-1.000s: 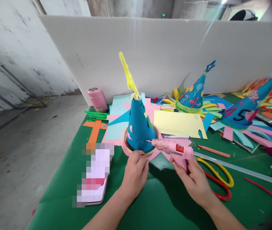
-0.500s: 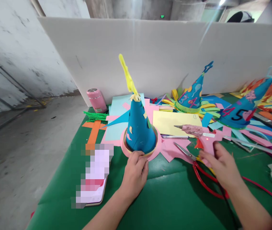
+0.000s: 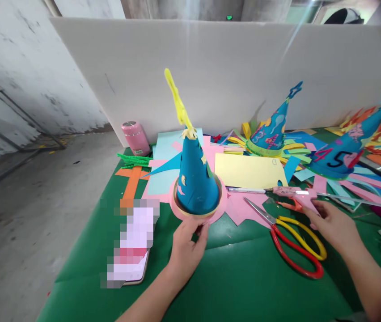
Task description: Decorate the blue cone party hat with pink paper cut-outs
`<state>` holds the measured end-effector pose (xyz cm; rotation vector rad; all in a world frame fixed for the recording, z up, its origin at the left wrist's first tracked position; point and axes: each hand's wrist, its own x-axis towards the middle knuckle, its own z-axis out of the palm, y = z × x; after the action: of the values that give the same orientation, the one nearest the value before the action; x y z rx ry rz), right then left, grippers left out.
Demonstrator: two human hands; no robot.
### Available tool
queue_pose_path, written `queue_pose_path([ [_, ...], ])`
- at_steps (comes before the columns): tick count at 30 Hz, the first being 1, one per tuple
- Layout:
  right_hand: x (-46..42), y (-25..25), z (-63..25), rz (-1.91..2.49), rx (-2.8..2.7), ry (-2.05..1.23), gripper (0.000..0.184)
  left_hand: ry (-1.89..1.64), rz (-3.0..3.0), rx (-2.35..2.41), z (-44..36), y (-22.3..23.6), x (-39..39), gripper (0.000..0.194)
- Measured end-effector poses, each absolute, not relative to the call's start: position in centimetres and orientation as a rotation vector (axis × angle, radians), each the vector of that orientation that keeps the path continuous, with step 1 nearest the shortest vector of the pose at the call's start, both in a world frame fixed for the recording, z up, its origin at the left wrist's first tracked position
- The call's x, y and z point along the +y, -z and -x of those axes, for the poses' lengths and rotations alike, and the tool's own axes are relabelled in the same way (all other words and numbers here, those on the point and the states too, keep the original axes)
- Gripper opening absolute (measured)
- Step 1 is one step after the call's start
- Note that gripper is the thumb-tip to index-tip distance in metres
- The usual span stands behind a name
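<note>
A blue paper cone hat (image 3: 197,183) stands upright, with a yellow fuzzy piece (image 3: 179,100) rising from its tip. Around its base runs a pink paper brim (image 3: 174,206). My left hand (image 3: 188,248) pinches the near edge of that brim between thumb and fingers. Off to the right, my right hand (image 3: 334,226) is closed round the handle of a pink glue gun (image 3: 306,197), whose nozzle points left, low over the table beside a pen (image 3: 247,190). Scissors (image 3: 274,219) with one red and one yellow handle lie just left of my right hand.
Two more decorated cone hats, one (image 3: 269,134) with paper strips and one (image 3: 340,152) marked 5, stand at the back right. A phone (image 3: 137,250), green pipe cleaners (image 3: 133,161), a pink bottle (image 3: 135,137) and yellow paper (image 3: 249,171) lie about. A white board (image 3: 190,76) rises behind.
My right hand has lowered the glue gun and moved it right, away from the scissors, whose yellow handle now shows fully. The left hand stays at the hat's brim.
</note>
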<state>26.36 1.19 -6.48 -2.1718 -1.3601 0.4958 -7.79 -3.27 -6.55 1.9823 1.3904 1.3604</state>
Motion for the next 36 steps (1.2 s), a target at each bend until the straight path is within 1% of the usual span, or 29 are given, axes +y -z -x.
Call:
queue_pose_path([
  [2,1.3,6.5,-26.2,2.185,-1.423,-0.324,0.042,-1.319,-1.859,1.416,7.8,6.5,-3.4,0.008],
  [4,1.2,6.1,-25.2,2.127,-1.487,-0.078,0.039,-1.288,-1.756,1.434,7.8,6.5,-3.4,0.009],
  [6,0.9,5.6,-23.2,1.959,-1.537,0.109,0.035,-1.262,-1.668,1.441,7.9,6.4,-3.5,0.011],
  [7,0.7,5.3,-21.8,1.854,-1.556,0.138,0.033,-1.251,-1.627,1.445,7.9,6.4,-3.5,0.012],
  [8,0.4,5.1,-20.3,1.742,-1.594,0.053,0.028,-1.241,-1.588,1.447,7.9,6.3,-3.5,0.013],
  [10,-0.2,4.7,-16.9,1.545,-1.639,-0.228,0.023,-1.23,-1.516,1.442,7.9,6.2,-3.4,0.014],
  [12,-0.8,4.4,-13.7,1.442,-1.734,-0.601,0.019,-1.227,-1.451,1.434,7.8,6.1,-3.3,0.015],
  [14,-1.2,4.1,-11.0,1.286,-1.804,-0.872,0.017,-1.231,-1.399,1.431,7.8,6.0,-3.2,0.016],
  [17,-1.2,3.7,-8.1,1.152,-1.83,-1.083,0.013,-1.25,-1.363,1.427,7.8,5.8,-3.2,0.015],
  [21,-0.5,3.7,-6.3,1.113,-1.764,-1.142,0.008,-1.282,-1.353,1.389,8.0,5.6,-3.1,0.014],
  [24,0.0,4.0,-5.8,1.065,-1.766,-1.131,0.01,-1.309,-1.363,1.359,8.2,5.6,-3.0,0.014],
  [31,1.2,3.7,-5.4,1.04,-1.783,-0.917,0.011,-1.41,-1.479,1.501,8.5,5.6,-2.4,0.011],
  [34,1.8,3.6,-5.1,1.016,-1.766,-0.871,0.011,-1.546,-1.596,1.672,8.7,5.4,-2.2,0.018],
  [36,2.0,3.7,-4.9,1.0,-1.76,-0.868,0.011,-1.629,-1.658,1.806,8.9,5.3,-2.0,0.031],
])
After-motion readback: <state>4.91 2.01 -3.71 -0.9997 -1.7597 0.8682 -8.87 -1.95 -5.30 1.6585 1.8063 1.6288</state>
